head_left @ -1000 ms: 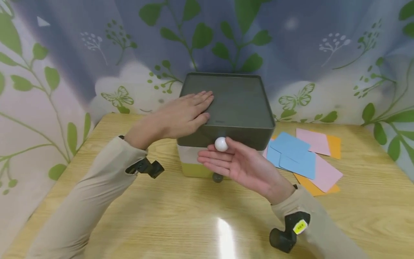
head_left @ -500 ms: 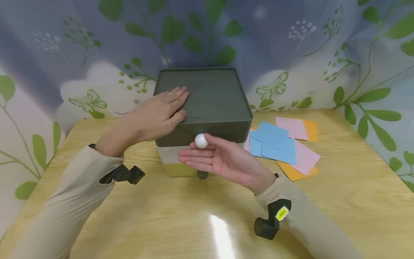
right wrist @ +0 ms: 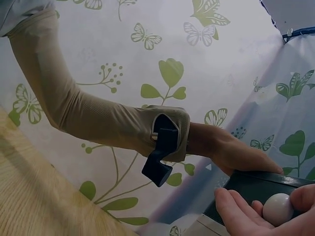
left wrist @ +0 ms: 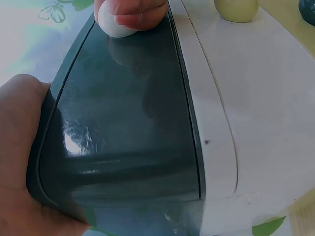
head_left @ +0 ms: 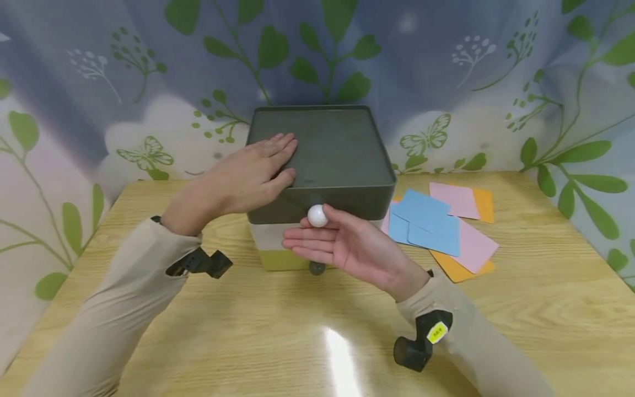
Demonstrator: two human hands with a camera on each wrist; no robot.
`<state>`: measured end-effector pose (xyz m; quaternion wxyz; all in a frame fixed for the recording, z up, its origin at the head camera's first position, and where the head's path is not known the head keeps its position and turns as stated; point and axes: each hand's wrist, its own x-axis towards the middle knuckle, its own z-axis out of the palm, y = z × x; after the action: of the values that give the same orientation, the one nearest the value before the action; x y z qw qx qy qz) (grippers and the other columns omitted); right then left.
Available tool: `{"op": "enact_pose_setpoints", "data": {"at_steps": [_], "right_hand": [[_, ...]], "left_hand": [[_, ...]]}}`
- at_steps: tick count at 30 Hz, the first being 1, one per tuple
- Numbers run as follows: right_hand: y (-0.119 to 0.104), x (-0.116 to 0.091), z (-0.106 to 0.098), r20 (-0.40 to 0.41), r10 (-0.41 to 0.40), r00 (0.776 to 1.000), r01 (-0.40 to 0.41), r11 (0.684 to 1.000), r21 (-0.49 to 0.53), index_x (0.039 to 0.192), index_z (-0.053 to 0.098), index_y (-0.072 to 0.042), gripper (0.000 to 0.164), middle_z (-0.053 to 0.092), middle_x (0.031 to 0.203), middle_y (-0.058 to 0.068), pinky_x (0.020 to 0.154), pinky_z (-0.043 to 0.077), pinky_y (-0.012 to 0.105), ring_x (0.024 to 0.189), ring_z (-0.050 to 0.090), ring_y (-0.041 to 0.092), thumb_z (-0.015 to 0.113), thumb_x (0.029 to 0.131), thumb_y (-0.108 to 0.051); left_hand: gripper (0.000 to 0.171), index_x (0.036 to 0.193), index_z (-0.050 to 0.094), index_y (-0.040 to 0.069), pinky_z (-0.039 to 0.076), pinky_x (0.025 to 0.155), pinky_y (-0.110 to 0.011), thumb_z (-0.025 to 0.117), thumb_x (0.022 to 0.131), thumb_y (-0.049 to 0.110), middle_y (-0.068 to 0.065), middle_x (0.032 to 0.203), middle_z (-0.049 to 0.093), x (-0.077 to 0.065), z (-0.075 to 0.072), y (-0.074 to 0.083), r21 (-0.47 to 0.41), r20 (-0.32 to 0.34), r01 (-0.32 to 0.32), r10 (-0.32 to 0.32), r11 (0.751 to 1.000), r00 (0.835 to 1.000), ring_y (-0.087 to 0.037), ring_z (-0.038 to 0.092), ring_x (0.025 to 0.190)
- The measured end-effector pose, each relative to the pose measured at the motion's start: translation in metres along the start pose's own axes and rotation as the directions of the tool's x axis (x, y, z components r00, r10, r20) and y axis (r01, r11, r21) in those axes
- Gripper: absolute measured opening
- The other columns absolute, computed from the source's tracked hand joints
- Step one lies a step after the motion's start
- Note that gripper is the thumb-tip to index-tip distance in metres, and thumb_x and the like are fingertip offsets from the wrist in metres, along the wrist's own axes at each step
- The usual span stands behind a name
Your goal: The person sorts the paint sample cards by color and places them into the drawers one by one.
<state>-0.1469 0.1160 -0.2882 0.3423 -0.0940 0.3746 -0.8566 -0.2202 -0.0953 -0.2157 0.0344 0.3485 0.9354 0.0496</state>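
Note:
A small drawer box stands at the back of the table in the head view, with a dark grey-green drawer [head_left: 278,207] on top, a white drawer [left wrist: 251,93] under it and a yellow-green one [head_left: 280,259] lowest. My left hand [head_left: 248,173] lies palm down on the box's dark top [head_left: 332,143], fingers straight. With thumb and index finger my right hand [head_left: 359,248] pinches the round white knob [head_left: 318,215] of the dark drawer, its other fingers extended. That drawer's front looks flush with the box in the left wrist view.
Right of the box lie overlapping blue [head_left: 434,234], pink [head_left: 453,198] and orange [head_left: 453,267] cards. A yellowish knob [left wrist: 237,9] sits on the white drawer and a dark knob [head_left: 317,268] on the lowest. A leaf-patterned curtain [head_left: 327,55] hangs close behind the box.
The head view has shifted, first one way and then slightly back. Both hands keep their places on the box, and the drawer shows no visible movement.

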Motion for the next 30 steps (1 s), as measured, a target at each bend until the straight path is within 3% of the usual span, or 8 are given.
{"op": "enact_pose_setpoints", "data": {"at_steps": [3,11,19,30], "right_hand": [[0.001,0.000,0.000,-0.006,-0.010,1.000,0.010,1.000,-0.009,0.126,0.041,0.009,0.038,0.060,0.122,0.025,0.106,0.039,0.041,0.125,0.051,0.038,0.033,0.107,-0.023],[0.003,-0.001,0.002,-0.007,-0.014,1.000,0.014,1.000,-0.014,0.132,0.036,0.011,0.045,0.042,0.139,0.035,0.107,0.038,0.040,0.131,0.042,0.041,0.035,0.107,-0.026],[0.011,-0.011,0.005,-0.001,-0.013,1.000,0.013,0.999,-0.049,0.134,0.034,0.015,0.049,0.059,0.123,0.026,0.106,0.038,0.044,0.125,0.051,0.040,0.038,0.106,-0.026],[0.018,-0.026,0.009,0.017,-0.011,1.000,0.012,0.997,-0.076,0.126,0.044,0.008,0.041,0.057,0.126,0.030,0.104,0.040,0.047,0.123,0.052,0.042,0.039,0.106,-0.028]], "left_hand": [[0.062,0.153,0.016,0.000,0.010,0.118,-0.041,0.027,0.104,0.037,-0.015,0.160,0.010,0.000,0.000,-0.001,-0.001,0.001,-0.011,0.011,1.000,1.000,-0.028,0.007,0.147],[0.063,0.153,0.015,-0.001,0.010,0.118,-0.041,0.031,0.105,0.036,-0.017,0.160,0.009,0.001,-0.002,-0.006,-0.011,0.001,-0.050,0.050,0.999,0.999,-0.029,0.007,0.147],[0.063,0.152,0.015,-0.002,0.010,0.118,-0.042,0.034,0.104,0.035,-0.018,0.159,0.009,0.000,-0.001,-0.010,-0.034,-0.003,-0.096,0.096,0.995,0.995,-0.030,0.007,0.147],[0.060,0.152,0.017,-0.003,0.010,0.118,-0.042,0.032,0.105,0.030,-0.018,0.159,0.011,0.003,-0.003,-0.015,-0.030,-0.010,-0.137,0.136,0.990,0.991,-0.030,0.008,0.147]]}}
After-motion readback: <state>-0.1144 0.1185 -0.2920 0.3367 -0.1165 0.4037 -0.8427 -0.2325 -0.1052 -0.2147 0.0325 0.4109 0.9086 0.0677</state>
